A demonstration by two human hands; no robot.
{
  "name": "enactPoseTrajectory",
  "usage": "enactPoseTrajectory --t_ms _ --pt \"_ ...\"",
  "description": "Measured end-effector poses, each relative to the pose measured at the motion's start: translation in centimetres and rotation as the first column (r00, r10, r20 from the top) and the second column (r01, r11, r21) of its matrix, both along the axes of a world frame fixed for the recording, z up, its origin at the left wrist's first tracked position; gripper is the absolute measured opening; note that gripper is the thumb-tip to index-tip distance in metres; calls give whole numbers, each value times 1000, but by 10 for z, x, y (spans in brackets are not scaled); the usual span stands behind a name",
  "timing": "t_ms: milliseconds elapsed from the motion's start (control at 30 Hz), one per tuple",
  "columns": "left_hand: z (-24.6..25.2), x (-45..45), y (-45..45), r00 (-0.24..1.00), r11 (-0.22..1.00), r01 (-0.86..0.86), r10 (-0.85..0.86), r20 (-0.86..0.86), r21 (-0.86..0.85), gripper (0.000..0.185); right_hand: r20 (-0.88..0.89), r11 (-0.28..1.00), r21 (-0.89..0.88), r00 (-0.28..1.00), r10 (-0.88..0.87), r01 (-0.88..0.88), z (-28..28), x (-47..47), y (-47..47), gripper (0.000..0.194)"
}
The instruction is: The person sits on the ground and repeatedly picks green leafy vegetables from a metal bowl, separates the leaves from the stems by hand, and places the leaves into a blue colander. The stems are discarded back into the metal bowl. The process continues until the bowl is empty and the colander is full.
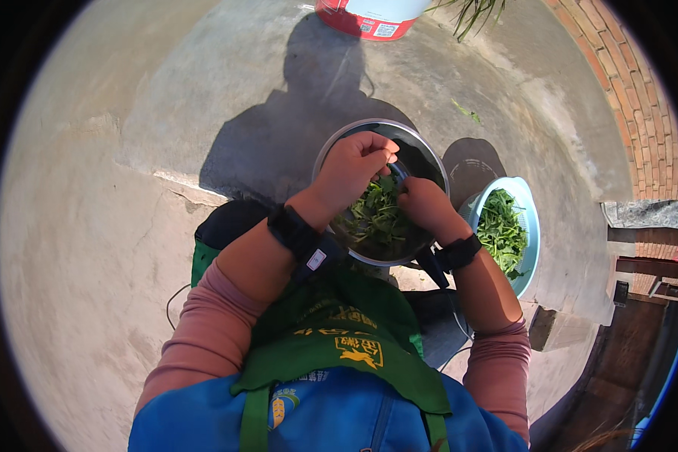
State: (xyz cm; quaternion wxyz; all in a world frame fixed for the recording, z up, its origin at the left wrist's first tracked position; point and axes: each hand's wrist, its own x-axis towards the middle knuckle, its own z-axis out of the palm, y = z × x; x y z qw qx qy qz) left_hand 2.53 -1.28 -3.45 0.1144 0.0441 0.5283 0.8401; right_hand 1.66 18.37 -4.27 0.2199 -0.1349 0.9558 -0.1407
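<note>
A round metal basin [424, 148] is in front of me, with loose green leaves and stems [373, 217] inside. My left hand [355, 165] hangs over its middle, fingertips pinched together just above the leaves. Close by on the right, my right hand [426, 204] is curled over the basin, its fingers turned inward. A narrow bluish strip shows between the hands; what it is cannot be made out. Whether either hand grips a stem is hidden by the fingers. A light blue plastic colander [533, 231] beside my right forearm holds more cut or torn greens [502, 231].
A red and white bucket [367, 21] stands on the concrete ground [164, 96] ahead, near some long grassy leaves [477, 17]. One leaf scrap [466, 111] lies to its right. Brickwork [635, 90] borders the far right. A thin cable [457, 322] runs beside my right forearm.
</note>
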Motion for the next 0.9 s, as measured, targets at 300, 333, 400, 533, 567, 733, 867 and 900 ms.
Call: enactPoseTrajectory --t_ms 300,333,400,533,567,733,867,900 --pt "-14 -1 2 975 926 104 -168 -148 -363 21 47 963 129 972 231 -235 -5 -10 -7 16" --pt "-16 0 2 950 889 70 -198 -240 -453 23 28 971 33 971 236 -237 4 -9 -7 16" --pt "-18 2 3 917 821 50 -263 -299 -569 23 56 971 -169 982 181 -169 24 -6 -8 16" --pt "-14 4 4 925 755 98 -310 -221 -648 21 135 910 -414 990 47 13 52 -1 -13 13" --pt "-12 3 3 934 765 70 -276 -227 -640 21 101 892 -451 994 48 3 55 0 -14 12" --pt "-5 4 1 937 809 -42 -173 -305 -587 23 175 802 -576 983 -64 155 52 5 -14 11" --pt "-5 5 0 915 821 -99 -148 -376 -563 25 245 683 -652 944 -223 331 47 3 -10 16" --pt "-5 5 1 902 830 -123 -135 -410 -545 25 274 628 -668 917 -290 399 45 2 -11 18"
